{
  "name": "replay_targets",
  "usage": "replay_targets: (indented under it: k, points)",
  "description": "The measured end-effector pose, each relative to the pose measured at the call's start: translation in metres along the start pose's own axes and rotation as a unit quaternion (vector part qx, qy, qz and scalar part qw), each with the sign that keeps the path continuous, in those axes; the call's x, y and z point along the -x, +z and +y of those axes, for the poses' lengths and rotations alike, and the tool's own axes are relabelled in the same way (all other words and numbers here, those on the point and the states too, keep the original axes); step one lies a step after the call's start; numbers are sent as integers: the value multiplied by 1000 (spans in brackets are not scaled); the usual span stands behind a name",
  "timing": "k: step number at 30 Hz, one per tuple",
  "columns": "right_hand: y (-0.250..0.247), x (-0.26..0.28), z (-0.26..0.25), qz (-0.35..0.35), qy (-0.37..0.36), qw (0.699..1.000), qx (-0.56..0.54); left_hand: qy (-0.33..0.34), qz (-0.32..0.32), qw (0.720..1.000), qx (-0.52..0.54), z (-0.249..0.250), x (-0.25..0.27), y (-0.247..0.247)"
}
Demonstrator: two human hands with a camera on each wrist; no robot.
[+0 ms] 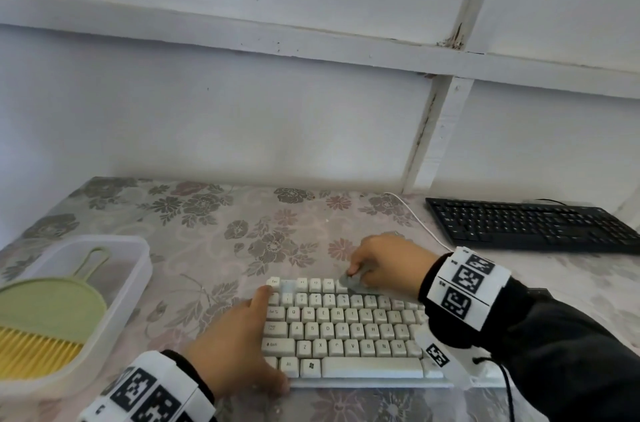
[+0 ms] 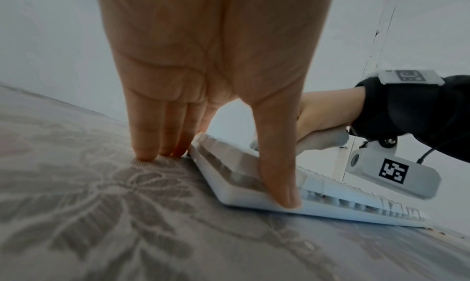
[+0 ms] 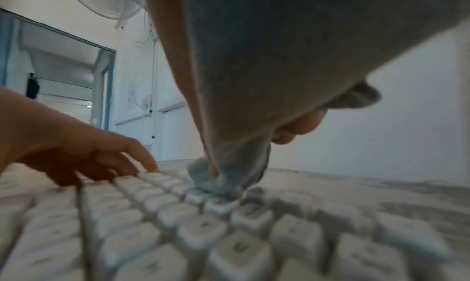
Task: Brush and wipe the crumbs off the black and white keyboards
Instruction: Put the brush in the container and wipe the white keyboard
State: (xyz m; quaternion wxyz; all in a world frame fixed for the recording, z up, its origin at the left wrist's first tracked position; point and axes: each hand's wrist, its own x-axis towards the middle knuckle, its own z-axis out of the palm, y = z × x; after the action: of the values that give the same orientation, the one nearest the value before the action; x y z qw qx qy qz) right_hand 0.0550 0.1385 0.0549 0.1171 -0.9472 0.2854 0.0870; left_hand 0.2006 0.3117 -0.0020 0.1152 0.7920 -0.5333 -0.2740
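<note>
On a floral tablecloth (image 1: 214, 231), the right hand (image 1: 388, 266) pinches a grey cloth (image 1: 351, 281), wiping the white keyboard's (image 1: 346, 328) far row. The left hand (image 1: 239, 342), fingers straight, steadies its left edge. The black keyboard (image 1: 530, 224), far right, seemingly awaits.

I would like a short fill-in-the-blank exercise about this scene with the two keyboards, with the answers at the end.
1. The right hand presses a grey ____ onto the white keyboard.
2. The left hand steadies that keyboard at its ____ end.
3. The black keyboard lies ____, near the wall.
4. The brush lies in a ____ tray.

Answers: cloth; left; untouched; white
</note>
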Motion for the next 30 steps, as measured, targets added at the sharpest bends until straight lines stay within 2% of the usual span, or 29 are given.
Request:
replay_targets:
  k: [4, 8, 10, 14, 20, 27, 30]
  points:
    - [-8, -3, -3, 40, 4, 999, 5, 2, -2, 1000, 0, 1, 1, -2]
    - [10, 10, -2, 25, -16, 1000, 4, 3, -1, 1000, 4, 1, 1, -2]
    - [17, 17, 9, 39, -10, 999, 4, 7, 2, 1000, 3, 1, 1, -2]
    - [17, 29, 37, 57, 37, 998, 4, 11, 0, 1000, 9, 2, 1, -3]
    - [11, 45, 71, 48, 107, 993, 2, 4, -7, 1000, 13, 3, 2, -3]
    - [-5, 62, 109, 31, 250, 968, -12, -3, -9, 1000, 6, 2, 1, -3]
    - [-11, 56, 96, 52, 226, 972, -26, -9, -9, 1000, 6, 2, 0, -3]
